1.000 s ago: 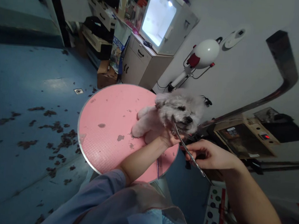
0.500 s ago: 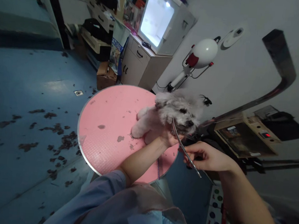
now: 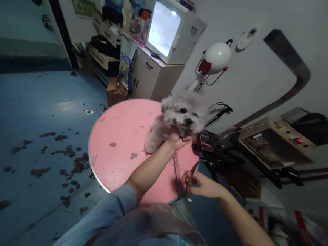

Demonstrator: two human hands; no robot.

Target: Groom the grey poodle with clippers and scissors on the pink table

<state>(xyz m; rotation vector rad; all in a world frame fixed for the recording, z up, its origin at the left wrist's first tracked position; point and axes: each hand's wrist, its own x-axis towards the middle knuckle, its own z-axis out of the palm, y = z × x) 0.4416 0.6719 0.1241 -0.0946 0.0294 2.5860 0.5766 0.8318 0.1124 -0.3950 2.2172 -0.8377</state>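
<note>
A fluffy pale grey dog (image 3: 183,115) sits at the far right part of a round pink grooming table (image 3: 117,134), facing me. My left hand (image 3: 176,140) is closed under its chin, holding the muzzle from below. Low at the table's right edge, away from the dog, my right hand (image 3: 200,183) grips curved grooming scissors (image 3: 196,165); its fingers partly cover them. Beside that hand, a long metal comb (image 3: 176,173) lies on the tabletop. Small grey hair clumps (image 3: 133,156) are scattered on the pink surface.
A bent metal grooming arm (image 3: 294,86) rises on the right. Behind the dog stands a white dryer (image 3: 217,59). A lit white cabinet (image 3: 164,28) sits on a chest of drawers (image 3: 148,70). More cut hair (image 3: 78,163) litters the blue floor. A wooden box (image 3: 277,143) stands at right.
My right hand has moved the scissors down and left, away from the dog's face toward the table edge. The dog's head has turned more toward me. My left hand still holds its chin.
</note>
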